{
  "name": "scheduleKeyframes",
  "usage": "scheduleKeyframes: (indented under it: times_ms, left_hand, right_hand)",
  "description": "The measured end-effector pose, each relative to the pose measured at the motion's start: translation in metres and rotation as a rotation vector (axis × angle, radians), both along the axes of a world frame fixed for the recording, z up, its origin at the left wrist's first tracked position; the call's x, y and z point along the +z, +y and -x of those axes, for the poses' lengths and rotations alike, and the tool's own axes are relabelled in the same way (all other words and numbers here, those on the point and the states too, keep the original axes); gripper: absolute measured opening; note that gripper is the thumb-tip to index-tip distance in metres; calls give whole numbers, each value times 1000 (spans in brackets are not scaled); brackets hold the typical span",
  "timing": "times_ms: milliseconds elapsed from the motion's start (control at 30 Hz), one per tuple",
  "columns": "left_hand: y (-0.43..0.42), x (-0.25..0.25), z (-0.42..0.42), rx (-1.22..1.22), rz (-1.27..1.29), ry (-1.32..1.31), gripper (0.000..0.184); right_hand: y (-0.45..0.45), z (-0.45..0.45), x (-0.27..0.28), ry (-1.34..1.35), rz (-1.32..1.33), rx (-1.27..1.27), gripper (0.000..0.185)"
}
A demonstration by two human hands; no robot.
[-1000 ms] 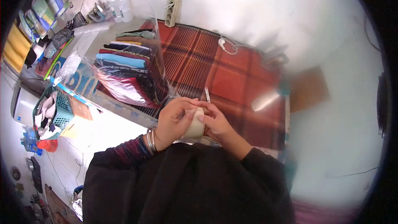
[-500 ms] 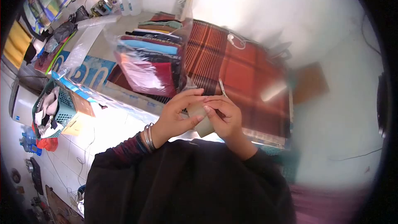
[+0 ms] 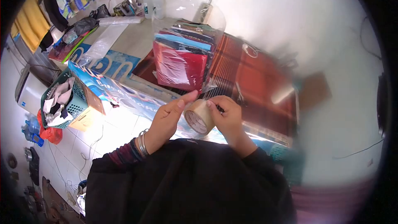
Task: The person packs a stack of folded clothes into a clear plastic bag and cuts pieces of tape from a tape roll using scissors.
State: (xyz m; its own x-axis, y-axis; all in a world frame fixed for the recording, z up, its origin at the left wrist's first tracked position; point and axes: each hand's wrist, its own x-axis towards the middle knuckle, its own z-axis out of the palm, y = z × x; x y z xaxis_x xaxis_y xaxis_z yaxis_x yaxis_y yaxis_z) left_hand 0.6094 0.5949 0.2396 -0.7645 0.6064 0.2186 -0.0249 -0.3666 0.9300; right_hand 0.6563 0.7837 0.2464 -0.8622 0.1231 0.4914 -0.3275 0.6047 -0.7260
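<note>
A roll of clear packing tape point(image 3: 204, 117) is held in my right hand point(image 3: 229, 118), thumb on its near edge and fingers behind it. The roll is tilted, its cardboard core facing left. Just left of the roll is my left hand point(image 3: 165, 121), with the index finger stretched toward it and the thumb raised; I see nothing in it. Bangles circle that wrist. Beyond both hands, a clear plastic bag point(image 3: 182, 64) of folded fabrics in red, blue and dark colours rests on the table.
An orange-brown plaid cloth point(image 3: 261, 87) covers the table's right part, with scissors point(image 3: 239, 91) and a white cable point(image 3: 248, 50) on it. Bottles point(image 3: 157, 6) stand at the back wall. On the floor at left is a green basket point(image 3: 76, 103) of cloth.
My hands have moved apart: the left has come off the tape roll, and the right has turned it so the core shows. The view has shifted, so the bag appears farther right.
</note>
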Motion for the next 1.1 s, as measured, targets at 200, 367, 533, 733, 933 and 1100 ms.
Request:
scheduleKeyframes:
  times_ms: [200, 367, 533, 733, 933, 1100]
  left_hand:
    - [6, -20, 9, 121, 101, 252, 53]
    - [34, -10, 13, 144, 284, 502, 36]
    - [73, -16, 19, 45, 210, 416, 33]
    - [122, -13, 23, 59, 117, 403, 35]
    - [158, -12, 32, 73, 132, 267, 35]
    - [182, -18, 37, 61, 150, 274, 34]
  right_hand:
    - [-6, -2, 0, 127, 9, 87, 9]
    - [10, -1, 4, 125, -1, 110, 9]
    - [39, 3, 4, 160, -43, 78, 9]
    - [82, 5, 3, 157, 21, 20, 9]
    - [119, 20, -1, 180, 96, 9, 8]
    - [146, 29, -8, 179, 82, 1, 8]
